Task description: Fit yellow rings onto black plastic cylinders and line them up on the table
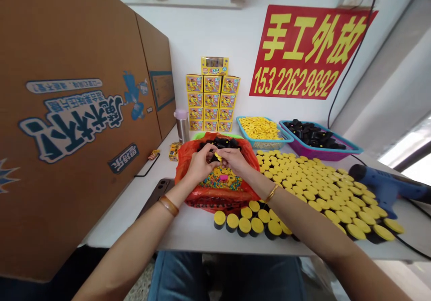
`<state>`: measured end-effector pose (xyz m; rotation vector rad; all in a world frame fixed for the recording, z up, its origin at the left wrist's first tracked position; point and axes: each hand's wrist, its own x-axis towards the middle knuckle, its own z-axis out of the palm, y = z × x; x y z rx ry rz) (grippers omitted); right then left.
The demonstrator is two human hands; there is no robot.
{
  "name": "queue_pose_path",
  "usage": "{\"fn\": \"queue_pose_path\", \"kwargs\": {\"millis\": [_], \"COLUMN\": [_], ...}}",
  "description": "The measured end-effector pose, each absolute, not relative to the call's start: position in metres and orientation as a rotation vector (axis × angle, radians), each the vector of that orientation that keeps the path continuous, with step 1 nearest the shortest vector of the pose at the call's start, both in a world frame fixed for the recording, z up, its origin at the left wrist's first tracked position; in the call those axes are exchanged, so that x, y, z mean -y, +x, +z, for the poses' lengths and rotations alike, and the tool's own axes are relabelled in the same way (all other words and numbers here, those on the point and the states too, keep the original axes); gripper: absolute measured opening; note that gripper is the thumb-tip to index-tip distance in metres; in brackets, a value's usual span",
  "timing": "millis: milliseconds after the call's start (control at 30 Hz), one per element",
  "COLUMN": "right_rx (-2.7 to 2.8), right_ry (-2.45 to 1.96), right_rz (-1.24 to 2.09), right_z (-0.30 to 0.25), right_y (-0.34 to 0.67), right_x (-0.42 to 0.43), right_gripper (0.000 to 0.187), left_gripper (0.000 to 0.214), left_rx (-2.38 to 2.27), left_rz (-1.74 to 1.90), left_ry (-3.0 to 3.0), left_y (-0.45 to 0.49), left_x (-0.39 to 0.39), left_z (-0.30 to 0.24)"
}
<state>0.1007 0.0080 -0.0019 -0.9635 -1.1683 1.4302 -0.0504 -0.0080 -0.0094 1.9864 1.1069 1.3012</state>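
Note:
Both hands meet over a basket lined with a red plastic bag (188,166). In my left hand (201,163) is a small black cup (214,158), its fingers closed round it. My right hand (234,159) pinches a small yellow piece (218,156) at the cup's mouth; the fingers partly hide both. Beneath them in the bag lie colourful beads (215,182), yellow pieces (230,178) and a pink scoop-like piece (223,177). More black cups (225,142) sit at the bag's far side.
Rows of black cups with yellow lids (303,180) cover the table's right. Behind stand a basket of yellow lids (259,128) and one of black cups (313,135). A blue heat-gun-like tool (390,186) lies far right. Cartons (84,112), a tumbler (182,128) and a phone (158,194) are left.

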Motion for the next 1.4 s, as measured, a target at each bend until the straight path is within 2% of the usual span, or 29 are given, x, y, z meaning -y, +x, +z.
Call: {"fn": "queue_pose_path", "kwargs": {"millis": [300, 500, 600, 733, 867, 1033, 1167, 1400], "right_rx": [1.145, 1.175, 1.117, 0.969, 0.983, 1.099, 1.139, 1.032], "right_ry": [-0.921, -0.907, -0.831, -0.716, -0.742, -0.95, -0.962, -0.93], "right_rz": [1.392, 1.734, 1.652, 1.535, 1.47, 1.227, 1.307, 1.436], "right_z": [-0.006, -0.005, -0.003, 0.0, -0.001, -0.006, -0.009, -0.007], "right_y": [0.105, 0.105, 0.101, 0.098, 0.1, 0.102, 0.1, 0.1], "right_x": [-0.01, -0.005, -0.006, -0.007, -0.008, -0.01, -0.013, -0.015], "right_gripper": [0.038, 0.04, 0.04, 0.038, 0.041, 0.043, 0.049, 0.058], "left_gripper": [0.04, 0.05, 0.054, 0.026, 0.034, 0.038, 0.037, 0.037], "left_rx": [-1.179, -1.08, -0.966, -1.049, -1.113, -1.053, -0.954, -0.924], "left_rz": [1.262, 1.313, 1.378, 1.527, 1.534, 1.521, 1.529, 1.527], "left_ry": [2.151, 2.058, 1.925, 1.76, 1.785, 1.693, 1.481, 1.55], "left_y": [-0.045, -0.048, -0.036, -0.013, -0.004, -0.005, -0.002, -0.003], "left_x": [0.016, 0.014, 0.01, 0.005, -0.001, -0.01, -0.013, -0.011], "left_z": [-0.002, 0.002, 0.004, 0.009, 0.013, 0.01, 0.006, 0.003]}}
